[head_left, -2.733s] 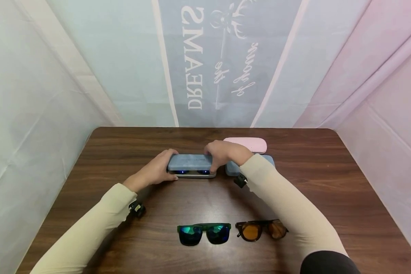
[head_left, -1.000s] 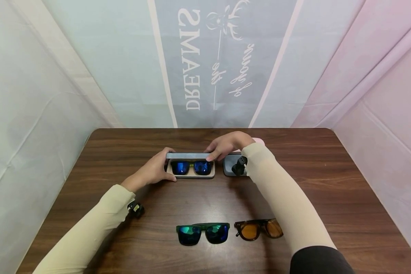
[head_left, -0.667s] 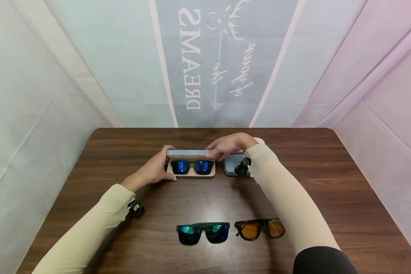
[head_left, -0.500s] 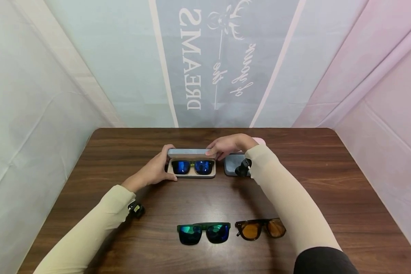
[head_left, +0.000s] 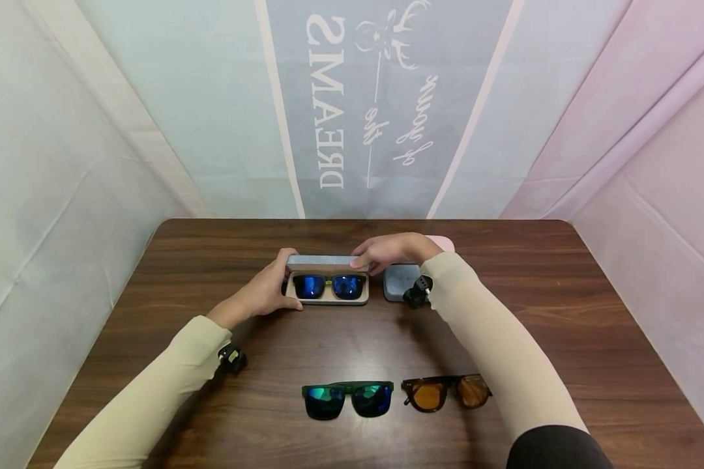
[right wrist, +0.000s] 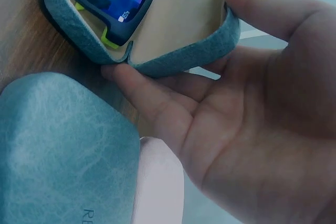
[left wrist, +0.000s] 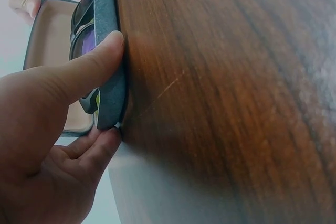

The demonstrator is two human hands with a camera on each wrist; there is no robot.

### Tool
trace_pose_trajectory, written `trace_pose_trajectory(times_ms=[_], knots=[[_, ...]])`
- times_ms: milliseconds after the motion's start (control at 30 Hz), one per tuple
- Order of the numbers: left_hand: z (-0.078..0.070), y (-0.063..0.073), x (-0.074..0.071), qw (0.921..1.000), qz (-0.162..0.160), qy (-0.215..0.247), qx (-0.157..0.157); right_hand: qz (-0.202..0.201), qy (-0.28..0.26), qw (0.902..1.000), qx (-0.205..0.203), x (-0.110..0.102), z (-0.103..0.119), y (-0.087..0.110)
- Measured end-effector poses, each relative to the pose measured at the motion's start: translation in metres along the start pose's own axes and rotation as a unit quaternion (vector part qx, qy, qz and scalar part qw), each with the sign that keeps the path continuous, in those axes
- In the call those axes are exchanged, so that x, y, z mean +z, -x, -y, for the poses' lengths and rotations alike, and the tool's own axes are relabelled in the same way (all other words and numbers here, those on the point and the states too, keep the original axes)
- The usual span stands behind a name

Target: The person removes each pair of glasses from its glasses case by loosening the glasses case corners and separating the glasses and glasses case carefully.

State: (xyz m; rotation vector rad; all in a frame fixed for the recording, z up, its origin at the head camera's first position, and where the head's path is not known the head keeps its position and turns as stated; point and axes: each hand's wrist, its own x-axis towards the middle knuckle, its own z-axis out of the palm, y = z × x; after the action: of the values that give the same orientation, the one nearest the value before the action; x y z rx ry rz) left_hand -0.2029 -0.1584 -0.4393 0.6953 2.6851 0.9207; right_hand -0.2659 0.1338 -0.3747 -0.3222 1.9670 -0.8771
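Note:
A blue-grey glasses case stands open near the back of the table. Sunglasses with blue mirrored lenses lie folded in its beige-lined base. My left hand grips the base at its left end, thumb on the front wall and fingers round the back corner. At the right end, my right hand holds the raised lid, its thumb over the lid's edge. In the right wrist view, some fingers reach behind the hinge corner. Part of the lid's outside is hidden.
Right of the case lies a second blue-grey case, with a pink case behind it, partly covered by the right arm. Nearer the front lie green-lensed sunglasses and orange-lensed sunglasses, the latter beside the right sleeve.
The lid, low over the sunglasses at first, has swung up and back, uncovering them. My right hand moved back with it. The left hand stayed on the base; the last half second shows almost no movement.

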Motion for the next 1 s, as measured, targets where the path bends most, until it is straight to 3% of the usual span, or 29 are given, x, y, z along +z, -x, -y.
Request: trace_pose_trajectory(times_ms=[233,400,500,667,1000], knots=[[-0.004,0.001,-0.002,1.0,0.0,0.002,0.004,-0.008,0.035,0.9991,-0.02,0.0,0.001,0.005],[-0.005,0.001,-0.001,1.0,-0.001,0.003,0.006,-0.037,0.086,0.9946,-0.045,0.002,0.002,0.01],[-0.005,0.001,-0.001,0.9999,-0.005,0.004,0.008,-0.07,0.144,0.9852,-0.062,0.005,0.003,0.01],[-0.005,0.001,-0.001,0.9999,-0.008,0.01,0.011,-0.118,0.234,0.9616,-0.08,0.009,0.005,0.01],[-0.005,0.002,-0.003,0.9999,0.006,0.012,-0.005,-0.16,0.301,0.9361,-0.087,0.023,0.01,0.017]])
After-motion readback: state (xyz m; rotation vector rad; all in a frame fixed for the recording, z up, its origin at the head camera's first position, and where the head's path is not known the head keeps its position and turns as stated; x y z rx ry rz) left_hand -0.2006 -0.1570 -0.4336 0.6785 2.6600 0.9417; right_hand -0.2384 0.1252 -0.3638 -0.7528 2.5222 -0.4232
